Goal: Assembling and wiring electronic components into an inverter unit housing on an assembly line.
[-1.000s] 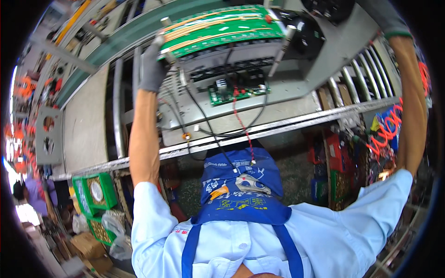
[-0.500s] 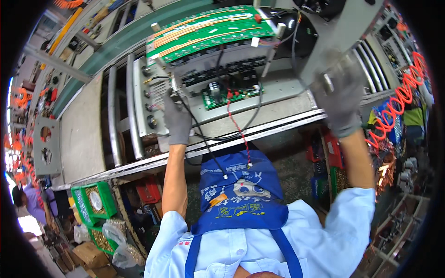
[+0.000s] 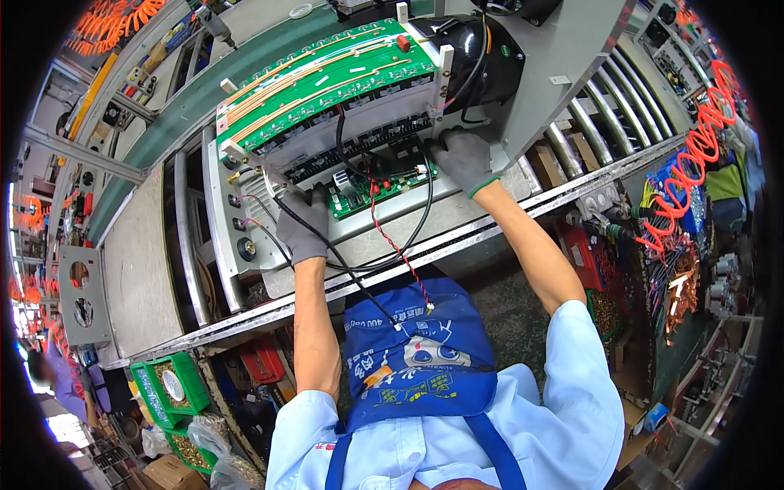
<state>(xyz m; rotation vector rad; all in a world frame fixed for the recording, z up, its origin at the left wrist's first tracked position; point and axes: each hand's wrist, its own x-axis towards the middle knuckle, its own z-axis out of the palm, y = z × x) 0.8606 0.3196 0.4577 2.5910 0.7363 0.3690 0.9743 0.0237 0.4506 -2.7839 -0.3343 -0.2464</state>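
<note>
Roller conveyor line (image 3: 588,122) carries an open grey metal chassis (image 3: 359,155) near its front edge. Left gloved hand (image 3: 304,224) and right gloved hand (image 3: 461,159) press flat, holding nothing. Risk: loose black cable (image 3: 343,265) and red twisted wire (image 3: 400,253) overhang the edge, could snag.

Grey-gloved hands (image 3: 384,192), green circuit board (image 3: 327,77), blue apron (image 3: 416,359), red-and-white twisted wire (image 3: 400,253)

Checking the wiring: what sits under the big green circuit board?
Under the big green circuit board, black component rows and a small green board show. Gloved left hand and right hand cover parts.
</note>
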